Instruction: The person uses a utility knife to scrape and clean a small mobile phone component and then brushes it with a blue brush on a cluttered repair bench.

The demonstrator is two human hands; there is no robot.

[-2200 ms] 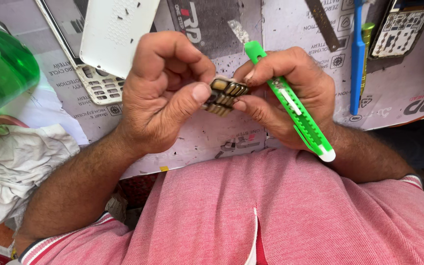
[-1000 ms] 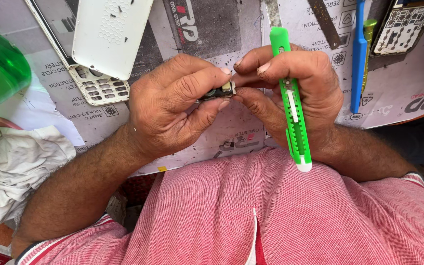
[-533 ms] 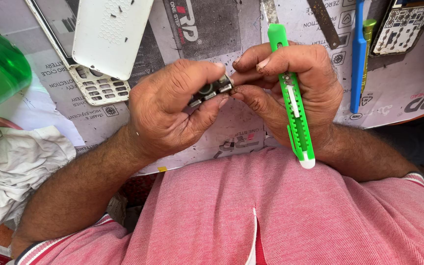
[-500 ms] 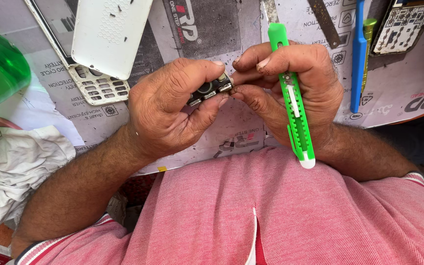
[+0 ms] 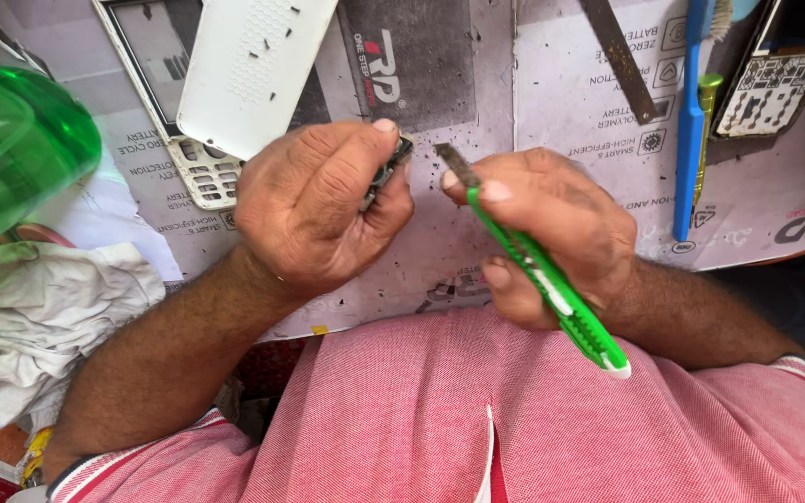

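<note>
My left hand (image 5: 323,205) pinches a small dark electronic part (image 5: 389,166) between thumb and fingers, above the paper-covered worktop (image 5: 440,74). My right hand (image 5: 552,228) grips a green utility knife (image 5: 552,284) with its short blade (image 5: 457,165) pointing up and left. The blade tip sits just right of the part, a small gap between them. Most of the part is hidden by my left fingers.
A white phone back cover (image 5: 253,70) lies over a keypad phone (image 5: 184,140) at the upper left. A green plastic container (image 5: 11,154) and a white cloth (image 5: 39,326) are at the left. A blue toothbrush (image 5: 691,121), a metal strip (image 5: 619,58) and a circuit board (image 5: 775,74) lie at the right.
The hands have drawn apart. The knife, earlier held upright against the part, now tilts with its blade towards the part, which my left hand has lifted up and left.
</note>
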